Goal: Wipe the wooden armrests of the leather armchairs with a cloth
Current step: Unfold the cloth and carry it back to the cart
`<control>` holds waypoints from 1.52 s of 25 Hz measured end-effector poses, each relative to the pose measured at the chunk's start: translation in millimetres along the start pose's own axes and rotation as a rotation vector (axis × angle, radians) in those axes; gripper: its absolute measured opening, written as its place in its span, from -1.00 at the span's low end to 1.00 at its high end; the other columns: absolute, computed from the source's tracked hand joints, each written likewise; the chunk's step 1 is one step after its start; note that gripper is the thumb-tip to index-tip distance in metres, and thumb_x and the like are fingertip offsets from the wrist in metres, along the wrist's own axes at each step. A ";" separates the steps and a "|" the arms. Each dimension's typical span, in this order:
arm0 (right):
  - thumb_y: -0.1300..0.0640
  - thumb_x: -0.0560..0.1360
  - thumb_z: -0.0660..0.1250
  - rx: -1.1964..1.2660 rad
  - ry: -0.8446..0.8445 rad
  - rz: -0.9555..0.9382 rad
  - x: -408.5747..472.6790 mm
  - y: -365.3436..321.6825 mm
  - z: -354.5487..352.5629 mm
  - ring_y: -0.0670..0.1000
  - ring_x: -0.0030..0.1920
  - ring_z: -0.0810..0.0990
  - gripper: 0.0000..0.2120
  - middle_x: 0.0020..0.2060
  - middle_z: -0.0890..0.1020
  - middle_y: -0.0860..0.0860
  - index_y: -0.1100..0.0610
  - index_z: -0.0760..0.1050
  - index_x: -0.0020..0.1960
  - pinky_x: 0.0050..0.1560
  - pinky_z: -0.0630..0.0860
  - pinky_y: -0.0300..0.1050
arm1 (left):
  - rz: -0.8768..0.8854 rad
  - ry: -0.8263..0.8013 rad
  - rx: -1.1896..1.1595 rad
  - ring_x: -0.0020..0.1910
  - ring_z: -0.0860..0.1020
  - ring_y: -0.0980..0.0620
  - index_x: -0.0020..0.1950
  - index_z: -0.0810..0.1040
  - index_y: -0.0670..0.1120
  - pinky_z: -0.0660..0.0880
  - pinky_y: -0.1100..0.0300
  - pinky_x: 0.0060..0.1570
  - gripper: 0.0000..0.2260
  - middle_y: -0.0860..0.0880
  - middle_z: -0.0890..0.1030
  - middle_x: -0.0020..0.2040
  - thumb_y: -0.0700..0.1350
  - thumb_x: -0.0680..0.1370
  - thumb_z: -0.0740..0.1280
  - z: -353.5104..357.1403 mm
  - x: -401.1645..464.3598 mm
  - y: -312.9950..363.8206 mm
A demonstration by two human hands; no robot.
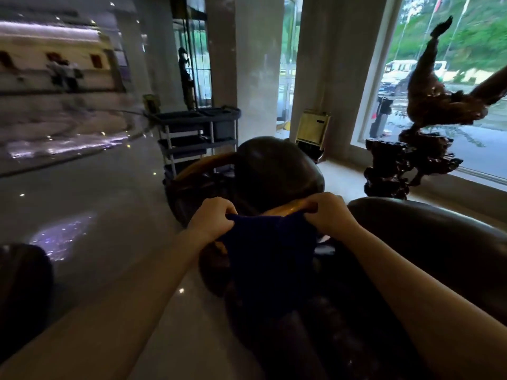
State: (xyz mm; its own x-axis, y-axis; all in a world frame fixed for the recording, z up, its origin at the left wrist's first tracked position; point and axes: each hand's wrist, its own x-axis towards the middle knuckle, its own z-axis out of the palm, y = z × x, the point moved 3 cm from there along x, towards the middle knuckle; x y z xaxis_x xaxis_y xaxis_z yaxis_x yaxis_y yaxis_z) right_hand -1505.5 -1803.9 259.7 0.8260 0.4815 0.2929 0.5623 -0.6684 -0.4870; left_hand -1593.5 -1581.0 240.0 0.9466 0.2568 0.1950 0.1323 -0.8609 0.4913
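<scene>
A dark blue cloth (270,250) hangs spread between both my hands. My left hand (214,218) pinches its upper left corner and my right hand (330,212) pinches its upper right corner. Just behind the cloth's top edge a curved wooden armrest (290,208) of a dark leather armchair (274,171) shows. That chair's far wooden armrest (203,163) arcs to the left. A second dark leather armchair (428,237) sits close on the right, partly hidden by my right forearm and the cloth.
A grey service cart (197,133) stands behind the armchairs. A dark carved wooden bird sculpture (428,111) rests on the window ledge at right. Polished stone floor (104,204) spreads to the left, with a dark rounded object (22,281) at the left edge.
</scene>
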 end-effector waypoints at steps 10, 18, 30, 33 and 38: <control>0.26 0.37 0.36 0.141 -0.175 -0.268 165.7 -131.9 160.4 -0.10 -0.22 0.54 -0.86 -0.26 0.62 -0.04 0.08 0.64 -0.15 -0.17 0.39 -0.30 | -0.272 0.141 0.092 -0.13 0.58 -0.12 -0.12 0.65 -0.18 0.40 0.18 -0.17 -0.79 -0.20 0.66 -0.13 -0.32 0.33 0.28 -81.9 44.7 -194.3; 0.28 0.37 0.36 0.138 -0.275 -0.376 346.3 -193.6 267.7 0.03 -0.18 0.60 -0.87 -0.20 0.69 0.09 0.15 0.64 -0.13 -0.09 0.42 -0.20 | -0.369 0.227 0.131 -0.06 0.56 -0.16 -0.16 0.63 -0.17 0.47 0.09 -0.06 -0.84 -0.20 0.64 -0.09 -0.27 0.31 0.33 -128.6 182.0 -325.4; 0.30 0.36 0.37 0.113 -0.289 -0.315 559.5 -287.2 434.5 0.03 -0.08 0.59 -0.88 -0.08 0.67 0.10 0.16 0.64 -0.16 -0.19 0.36 -0.32 | -0.346 0.109 0.113 -0.10 0.56 -0.09 -0.19 0.64 -0.14 0.52 0.05 -0.09 -0.86 -0.14 0.64 -0.12 -0.26 0.32 0.33 -191.0 357.6 -559.2; 0.29 0.35 0.37 0.093 -0.266 -0.278 619.7 -321.4 467.4 0.02 -0.18 0.56 -0.88 -0.19 0.64 0.06 0.17 0.64 -0.15 -0.19 0.37 -0.22 | -0.298 0.067 0.112 -0.18 0.54 -0.02 -0.21 0.63 -0.13 0.43 0.14 -0.21 -0.90 -0.09 0.60 -0.19 -0.25 0.33 0.34 -220.6 412.8 -614.3; 0.26 0.36 0.37 0.092 -0.264 -0.250 701.4 -358.5 519.7 -0.03 -0.25 0.54 -0.89 -0.30 0.57 -0.02 0.14 0.63 -0.15 -0.20 0.41 -0.18 | -0.273 0.042 0.113 -0.23 0.49 0.03 -0.17 0.65 -0.16 0.37 0.18 -0.22 -0.88 -0.03 0.54 -0.25 -0.24 0.34 0.36 -241.6 488.6 -693.4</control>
State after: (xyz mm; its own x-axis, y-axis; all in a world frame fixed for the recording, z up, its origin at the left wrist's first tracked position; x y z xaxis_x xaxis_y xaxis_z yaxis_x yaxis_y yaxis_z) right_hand -1147.8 -931.9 212.1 0.6188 0.7607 0.1959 0.7296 -0.4641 -0.5024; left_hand -1293.8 -752.4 199.7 0.8589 0.5013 0.1049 0.4142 -0.8004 0.4334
